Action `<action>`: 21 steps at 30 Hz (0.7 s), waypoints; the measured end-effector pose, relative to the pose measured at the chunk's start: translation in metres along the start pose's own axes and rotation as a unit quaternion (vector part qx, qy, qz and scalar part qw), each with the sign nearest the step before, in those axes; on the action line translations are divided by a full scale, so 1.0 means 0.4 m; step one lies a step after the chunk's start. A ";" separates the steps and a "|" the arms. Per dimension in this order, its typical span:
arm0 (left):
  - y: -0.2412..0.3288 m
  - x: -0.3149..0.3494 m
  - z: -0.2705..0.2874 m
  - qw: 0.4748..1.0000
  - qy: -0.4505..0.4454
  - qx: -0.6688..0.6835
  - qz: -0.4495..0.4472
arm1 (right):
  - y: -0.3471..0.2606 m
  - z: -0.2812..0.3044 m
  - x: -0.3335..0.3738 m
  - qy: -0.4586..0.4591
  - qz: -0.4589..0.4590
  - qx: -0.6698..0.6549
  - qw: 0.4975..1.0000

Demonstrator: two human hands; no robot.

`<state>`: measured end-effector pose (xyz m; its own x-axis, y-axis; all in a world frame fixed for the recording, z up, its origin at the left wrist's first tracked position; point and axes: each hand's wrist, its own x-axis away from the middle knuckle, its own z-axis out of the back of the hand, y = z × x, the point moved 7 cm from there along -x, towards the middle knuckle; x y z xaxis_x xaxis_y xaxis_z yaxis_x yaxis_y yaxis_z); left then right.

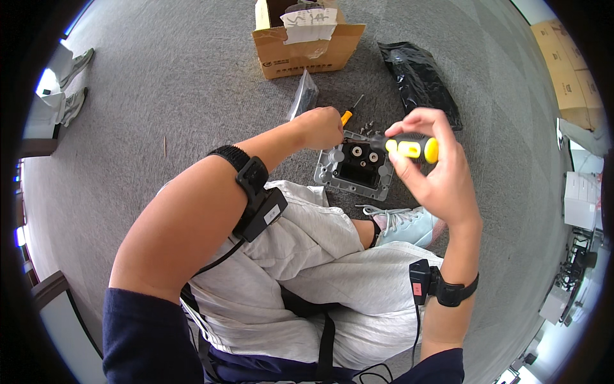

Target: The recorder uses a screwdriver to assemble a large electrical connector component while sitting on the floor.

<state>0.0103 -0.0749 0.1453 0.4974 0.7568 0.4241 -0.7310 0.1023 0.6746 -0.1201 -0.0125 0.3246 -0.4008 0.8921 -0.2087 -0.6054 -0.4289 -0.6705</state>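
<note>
My right hand [441, 173] is closed around the yellow-and-black handle of a screwdriver [409, 149], held nearly level over the right side of a grey metal housing [325, 176]. The housing lies on the carpet, with a black recessed middle and two round silver fittings. My left hand [323, 128] is at the housing's far left corner, fingers curled in; what they grip is hidden. Just beyond it lies a second, thinner screwdriver [347, 117] with an orange-yellow handle. Several small screws [368, 127] are scattered along the housing's far edge.
An open cardboard box [307, 57] stands beyond, with a clear plastic bag [303, 96] before it. A black plastic package [422, 83] lies to the right. My light blue shoe [406, 225] is close to the housing. Another person's shoes [73, 105] show at far left.
</note>
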 end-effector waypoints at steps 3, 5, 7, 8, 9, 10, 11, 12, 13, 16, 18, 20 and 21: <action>-0.002 -0.007 -0.003 1.000 -0.007 -0.006 0.012 | 0.025 0.005 -0.019 0.016 -0.077 -0.041 0.996; 0.001 -0.004 -0.002 1.000 -0.005 0.008 0.021 | 0.039 0.000 -0.029 0.034 -0.079 -0.077 0.993; 0.006 0.002 0.002 1.000 -0.011 0.008 0.024 | 0.032 -0.003 -0.040 0.030 -0.063 -0.042 0.997; 0.005 0.003 0.004 0.999 -0.015 0.009 0.028 | 0.026 -0.005 -0.048 0.024 -0.044 -0.007 0.999; 0.005 0.003 0.006 1.000 -0.011 0.007 0.027 | 0.019 -0.011 -0.045 0.016 -0.044 -0.040 0.998; 0.006 0.005 0.005 0.999 -0.014 0.011 0.027 | 0.013 -0.017 -0.040 0.008 -0.044 -0.073 0.996; 0.003 0.007 0.003 0.999 -0.018 0.013 0.025 | 0.015 -0.022 -0.040 -0.003 -0.047 -0.094 0.994; -0.001 0.009 0.001 1.000 -0.015 0.011 0.024 | 0.013 -0.028 -0.043 -0.014 -0.049 -0.116 0.992; 0.001 0.011 0.002 1.000 -0.006 0.012 0.007 | 0.004 -0.024 -0.046 -0.011 -0.047 -0.116 0.992; 0.012 0.011 0.002 1.000 -0.004 -0.009 0.003 | -0.014 -0.028 -0.051 -0.019 -0.064 -0.103 0.992; 0.022 0.011 0.004 0.999 -0.008 -0.033 0.014 | -0.016 -0.019 -0.051 0.012 0.002 -0.006 1.000; 0.025 0.010 0.011 0.999 -0.007 -0.048 0.016 | -0.013 -0.012 -0.045 0.017 -0.008 -0.008 1.000; 0.024 0.008 0.013 0.999 -0.010 -0.048 0.016 | -0.014 -0.005 -0.044 0.037 -0.006 0.009 0.999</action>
<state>0.0075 -0.0750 0.1563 0.4814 0.7482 0.4566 -0.7878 0.1409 0.5996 -0.1084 -0.0256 0.3305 -0.3427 0.9048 -0.2530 -0.6224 -0.4203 -0.6603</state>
